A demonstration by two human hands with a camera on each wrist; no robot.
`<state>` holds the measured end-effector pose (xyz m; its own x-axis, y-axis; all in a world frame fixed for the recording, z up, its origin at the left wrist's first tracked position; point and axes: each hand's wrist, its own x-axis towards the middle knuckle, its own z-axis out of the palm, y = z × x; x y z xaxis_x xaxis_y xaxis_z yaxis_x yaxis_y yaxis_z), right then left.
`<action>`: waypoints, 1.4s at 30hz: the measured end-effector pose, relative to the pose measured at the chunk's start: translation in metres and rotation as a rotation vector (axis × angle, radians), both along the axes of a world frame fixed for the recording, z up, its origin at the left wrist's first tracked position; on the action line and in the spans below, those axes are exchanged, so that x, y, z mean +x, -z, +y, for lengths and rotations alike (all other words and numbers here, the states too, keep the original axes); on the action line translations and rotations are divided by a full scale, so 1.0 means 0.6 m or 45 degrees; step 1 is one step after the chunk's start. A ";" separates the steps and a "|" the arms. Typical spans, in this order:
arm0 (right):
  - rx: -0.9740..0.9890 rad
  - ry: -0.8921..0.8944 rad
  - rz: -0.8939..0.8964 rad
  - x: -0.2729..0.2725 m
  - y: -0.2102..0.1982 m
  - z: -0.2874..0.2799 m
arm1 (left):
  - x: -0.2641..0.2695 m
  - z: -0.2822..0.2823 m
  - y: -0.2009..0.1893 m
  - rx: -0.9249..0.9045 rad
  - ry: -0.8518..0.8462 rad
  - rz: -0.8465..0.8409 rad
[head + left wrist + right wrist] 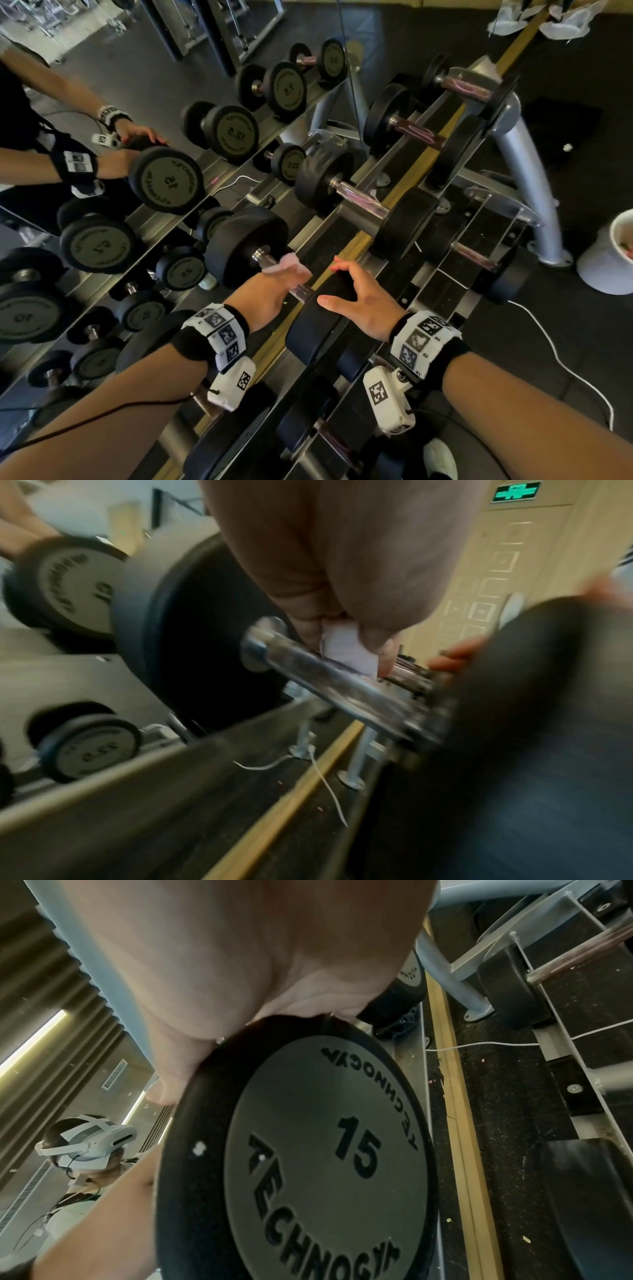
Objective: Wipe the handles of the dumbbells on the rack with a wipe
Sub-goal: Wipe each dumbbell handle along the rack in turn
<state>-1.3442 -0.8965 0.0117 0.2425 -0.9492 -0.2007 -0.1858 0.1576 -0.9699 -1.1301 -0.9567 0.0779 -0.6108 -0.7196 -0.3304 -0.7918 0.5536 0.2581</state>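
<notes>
- Leftmost, a mirror (102, 85) behind the rack (346, 240) doubled the dumbbells and my own arms; the reflected end plates showed reversed numbers.
- Then my left hand (270, 291) was curled over the chrome handle (299, 291) of the 15 dumbbell (246, 243), fingers and thumb pinching a pale wipe (286, 263) against the bar; in the left wrist view the wipe (349, 653) sat folded between my fingertips (383, 653) and touched the top of the handle (329, 680), near the far black head.
- Next, my right hand (359, 305) rested on the near head (318, 329) of the same dumbbell, fingers spread and draped over its rim, thumb apart from them; the right wrist view showed my palm (257, 961) on the edge of the grey plate marked 15 (325, 1164).
- Further right, more dumbbells lay in the rack's cradles; a white cord (565, 363) trailed over the dark floor; a white bin (613, 257) stood beside the rack's grey leg (534, 178).
</notes>
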 end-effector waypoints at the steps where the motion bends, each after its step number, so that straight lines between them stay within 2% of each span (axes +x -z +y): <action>1: -0.004 -0.001 0.008 0.000 0.000 0.000 | 0.000 0.013 0.003 0.032 0.044 0.098; 3: 0.004 -0.005 0.010 0.000 -0.002 0.000 | -0.001 0.024 -0.002 0.084 0.065 0.253; 4: 0.014 -0.005 0.006 0.000 -0.002 -0.001 | 0.000 0.016 -0.005 0.098 0.016 0.253; 7: 0.020 -0.002 -0.002 0.000 -0.002 -0.001 | 0.008 -0.025 -0.007 -0.077 -0.222 0.061; 9: 0.019 0.000 -0.005 0.000 -0.002 0.000 | 0.017 -0.043 -0.001 -0.149 -0.292 0.072; 11: 0.017 -0.001 0.000 0.000 -0.001 0.000 | 0.016 -0.033 0.005 -0.115 -0.305 0.085; 13: 0.018 0.005 0.010 0.000 -0.001 0.000 | 0.007 -0.013 0.011 -0.102 -0.214 0.030; 15: 0.026 0.005 0.012 0.001 -0.002 0.000 | 0.002 0.005 0.009 -0.012 -0.191 0.077; 19: 0.013 0.004 0.020 0.001 -0.002 0.000 | -0.002 -0.010 0.001 0.166 -0.363 0.173; 23: 0.018 0.012 0.011 0.001 -0.003 0.001 | 0.011 -0.040 -0.007 0.051 -0.526 0.290; 26: 0.009 0.020 0.019 0.001 -0.004 0.001 | 0.006 -0.039 -0.002 -0.035 -0.422 0.072; 28: 0.015 0.021 0.008 0.001 -0.004 0.002 | 0.002 -0.028 0.001 -0.053 -0.382 0.141; 30: 0.027 0.023 0.003 0.001 -0.005 0.001 | -0.003 -0.017 0.004 0.050 -0.403 0.216; 37: 0.037 0.022 0.003 0.002 -0.011 0.003 | -0.011 0.010 0.011 0.258 -0.407 0.230; 39: 0.041 0.019 -0.002 0.000 -0.012 0.003 | 0.000 0.006 0.006 0.208 -0.401 0.267; 42: 0.026 0.016 -0.004 0.000 -0.010 0.002 | 0.015 -0.003 -0.006 0.005 -0.414 0.344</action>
<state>-1.3443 -0.8952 0.0177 0.2314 -0.9478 -0.2195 -0.1809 0.1798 -0.9669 -1.1209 -0.9582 0.0816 -0.4173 -0.8881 -0.1926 -0.8288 0.2850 0.4816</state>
